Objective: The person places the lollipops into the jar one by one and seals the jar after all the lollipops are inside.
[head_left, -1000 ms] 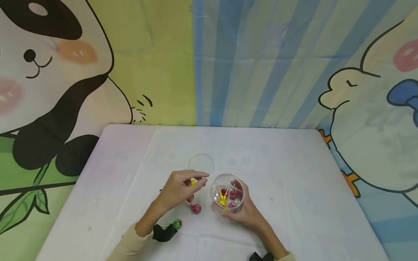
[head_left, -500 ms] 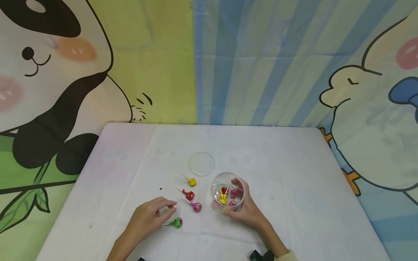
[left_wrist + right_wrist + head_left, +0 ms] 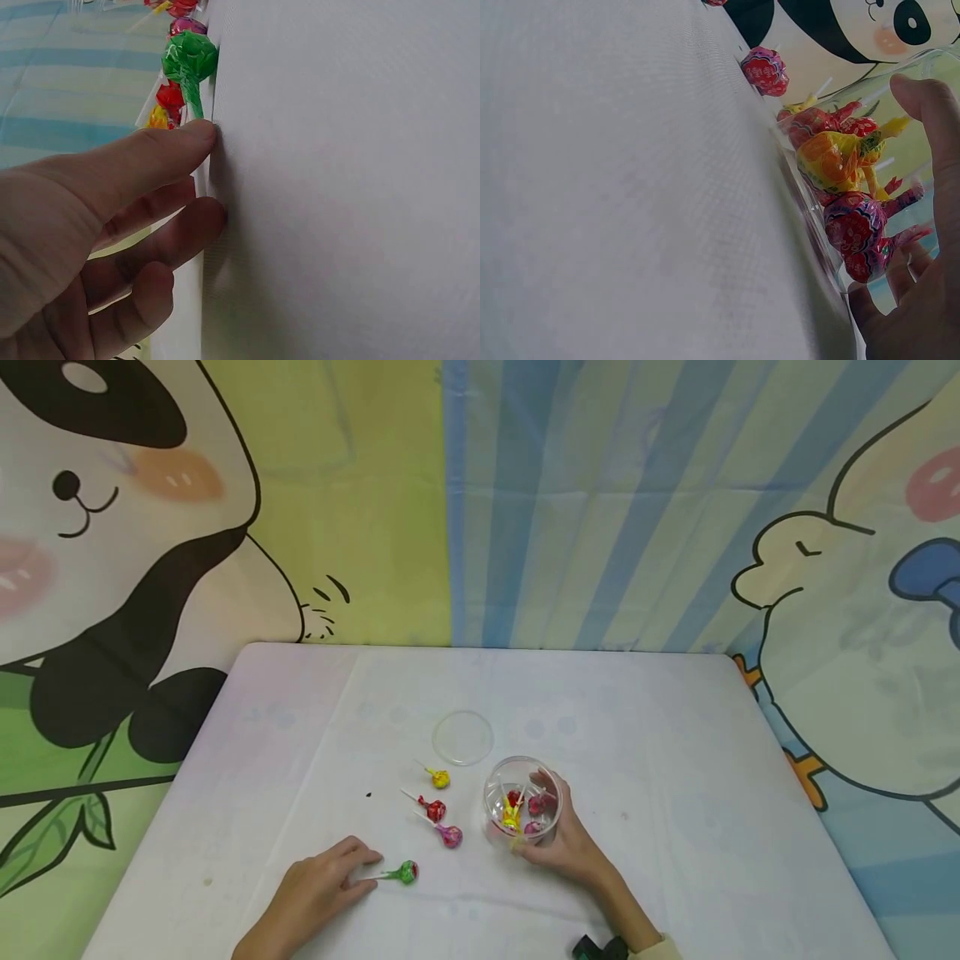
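A cartoon backdrop (image 3: 360, 485) hangs behind the white-covered table (image 3: 637, 735). On the table lies the green lollipop (image 3: 408, 872), the left hand's (image 3: 318, 885) grip slightly parted about its stick, not visibly closed. Beyond it lie the pink lollipop (image 3: 451, 837), red lollipop (image 3: 436, 811) and yellow lollipop (image 3: 440, 778); the right hand's (image 3: 564, 842) grip is wrapped round the clear cup (image 3: 517, 770), with lollipops inside. Pinching only the thin stick's end could let the candy swing or slip, I'd think. Half a second ago the left hand was closer to the pink lollipop; the cup hasn't moved.
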Motion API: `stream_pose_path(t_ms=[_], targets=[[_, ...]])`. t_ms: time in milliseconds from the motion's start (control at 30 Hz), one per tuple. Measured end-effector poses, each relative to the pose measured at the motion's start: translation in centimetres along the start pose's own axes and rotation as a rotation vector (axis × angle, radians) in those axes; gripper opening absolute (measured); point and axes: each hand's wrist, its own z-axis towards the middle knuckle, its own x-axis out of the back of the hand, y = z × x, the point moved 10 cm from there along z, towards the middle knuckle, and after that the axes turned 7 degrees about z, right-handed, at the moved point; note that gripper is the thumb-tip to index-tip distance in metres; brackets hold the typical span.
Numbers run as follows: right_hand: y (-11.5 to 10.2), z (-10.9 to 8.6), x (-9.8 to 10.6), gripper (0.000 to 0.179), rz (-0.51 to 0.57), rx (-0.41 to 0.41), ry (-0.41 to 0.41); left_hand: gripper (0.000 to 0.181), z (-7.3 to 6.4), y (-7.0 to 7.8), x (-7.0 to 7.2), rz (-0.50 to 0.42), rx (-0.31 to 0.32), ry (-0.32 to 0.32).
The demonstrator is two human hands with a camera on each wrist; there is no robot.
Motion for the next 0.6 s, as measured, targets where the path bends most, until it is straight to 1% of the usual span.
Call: stream_pose_path(t_ms=[200, 333, 533, 600], targets=[[0.0, 0.1, 0.0, 0.109, -0.007, 0.002, -0.001, 0.018, -0.2, -0.3, -0.4, -0.022, 0.018, -0.004], [0.0, 0.1, 0.0, 0.109, -0.018, 0.008, 0.0, 0.012, -0.2, -0.6, -0.8, -0.033, 0.039, -0.022], [0.0, 0.1, 0.1, 0.109, -0.017, 0.008, 0.002, 0.012, -0.1, -0.9, -1.2, -0.048, 0.058, -0.04], [0.1, 0.1, 0.0, 0.109, -0.013, 0.008, -0.001, 0.014, -0.1, -0.9, -1.1, -0.076, 0.05, -0.025]])
